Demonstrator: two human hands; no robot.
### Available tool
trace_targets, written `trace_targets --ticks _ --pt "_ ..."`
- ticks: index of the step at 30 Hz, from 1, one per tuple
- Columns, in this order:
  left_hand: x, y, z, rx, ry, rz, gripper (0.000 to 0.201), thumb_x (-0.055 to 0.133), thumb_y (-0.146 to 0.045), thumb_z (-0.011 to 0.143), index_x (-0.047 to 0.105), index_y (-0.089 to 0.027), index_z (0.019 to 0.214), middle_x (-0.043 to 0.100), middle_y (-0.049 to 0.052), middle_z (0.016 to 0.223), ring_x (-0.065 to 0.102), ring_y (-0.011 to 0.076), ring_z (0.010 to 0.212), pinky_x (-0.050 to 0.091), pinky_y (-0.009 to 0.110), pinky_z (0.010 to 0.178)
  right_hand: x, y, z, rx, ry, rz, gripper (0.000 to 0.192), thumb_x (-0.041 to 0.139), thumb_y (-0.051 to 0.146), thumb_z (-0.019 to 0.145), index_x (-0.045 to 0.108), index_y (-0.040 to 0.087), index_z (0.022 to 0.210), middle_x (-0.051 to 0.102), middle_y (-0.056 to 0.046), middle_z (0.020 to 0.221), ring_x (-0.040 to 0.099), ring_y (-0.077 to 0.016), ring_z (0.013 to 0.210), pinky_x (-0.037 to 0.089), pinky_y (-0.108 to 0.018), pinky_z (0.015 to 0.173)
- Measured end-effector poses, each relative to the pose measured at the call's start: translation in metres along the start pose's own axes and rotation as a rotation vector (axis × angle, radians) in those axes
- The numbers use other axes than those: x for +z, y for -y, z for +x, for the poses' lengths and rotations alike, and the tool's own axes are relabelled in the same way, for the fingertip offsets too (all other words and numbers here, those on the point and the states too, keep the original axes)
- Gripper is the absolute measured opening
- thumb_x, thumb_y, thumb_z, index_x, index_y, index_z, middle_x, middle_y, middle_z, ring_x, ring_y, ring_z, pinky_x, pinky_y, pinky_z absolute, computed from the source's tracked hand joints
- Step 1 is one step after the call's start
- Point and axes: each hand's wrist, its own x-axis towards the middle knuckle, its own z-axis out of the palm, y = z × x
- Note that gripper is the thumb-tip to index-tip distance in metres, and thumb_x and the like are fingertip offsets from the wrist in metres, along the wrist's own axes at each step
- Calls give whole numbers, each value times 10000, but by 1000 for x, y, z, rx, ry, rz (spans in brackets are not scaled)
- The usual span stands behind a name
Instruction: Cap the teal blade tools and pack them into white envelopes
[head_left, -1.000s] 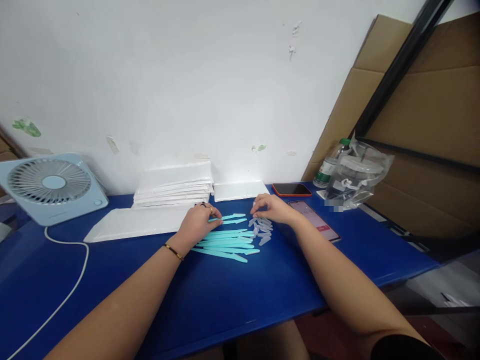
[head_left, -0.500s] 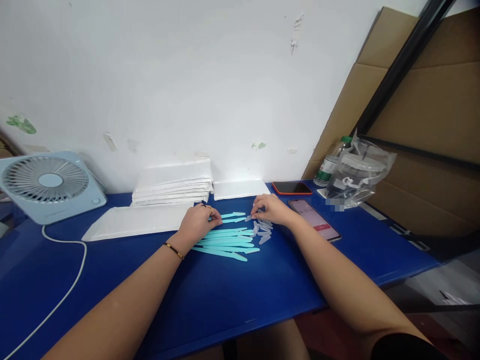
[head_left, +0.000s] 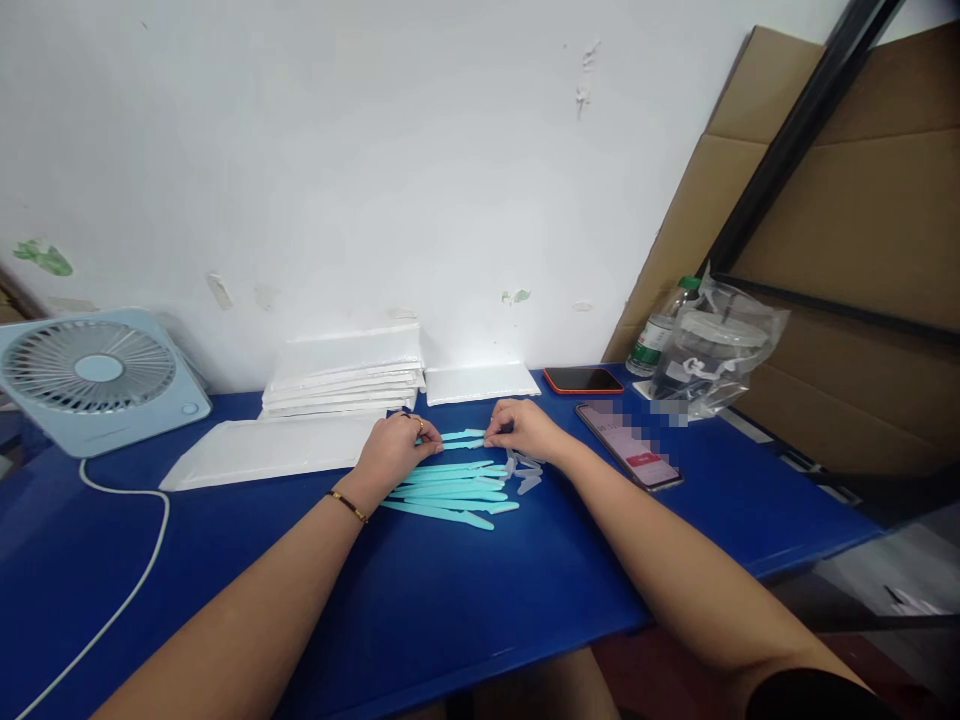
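At mid-table, the left hand (head_left: 390, 450) and right hand (head_left: 525, 430) pinch opposite ends of one turquoise plastic razor handle (head_left: 461, 435), its long axis running left-right between them, above the row of handles (head_left: 450, 490) toward the front edge.

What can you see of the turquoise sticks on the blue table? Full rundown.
The turquoise sticks are slim, flat, plastic-looking strips with one end widened like a blade. Several lie side by side in a loose fan on the blue table, long axes running left to right. The left hand rests on their left ends. The top one is pinched at both ends, by the left hand and the right hand. Small clear caps lie just right of the fan.
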Motion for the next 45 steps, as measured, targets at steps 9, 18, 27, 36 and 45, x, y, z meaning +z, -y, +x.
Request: trace_targets --ticks 9,18,27,36,45 --pt "-12 -10 -8 11 11 -99 277 547 -476 745 688 -253 829 679 6 876 559 204 879 422 292 757 -34 2 -9 -64 127 -30 134 669 268 737 733 246 852 618 -25 865 566 -153 834 410 -259 752" --pt "-14 -5 -11 -15 156 -158 243 554 -446 710 685 -242 719 668 -5 762 579 153 663 407 242 566 -43 1 -18 -51 316 24 174 705 341 686 742 265 838 593 -24 952 571 -162 872 420 -245 755" --pt "-9 -4 -7 4 52 -12 198 526 -380 751 675 -253 726 683 -14 771 592 164 709 393 254 607 -42 -7 -18 2 238 21 165 671 350 718 731 215 790 610 -30 872 579 -145 788 424 -240 717" --pt "-6 -2 -7 36 32 -8 158 551 -374 753 662 -266 726 674 -32 769 581 159 706 369 248 591 -37 -8 -16 10 163 -44 171 629 332 760 724 191 780 600 -32 845 561 -129 732 417 -240 688" --pt "-3 -1 -5 50 17 -29 158 567 -365 755 679 -256 735 678 -31 789 584 150 715 387 241 605 -28 -10 -11 -45 92 -86 122 686 308 716 731 211 773 598 -18 800 552 -121 718 403 -224 662"
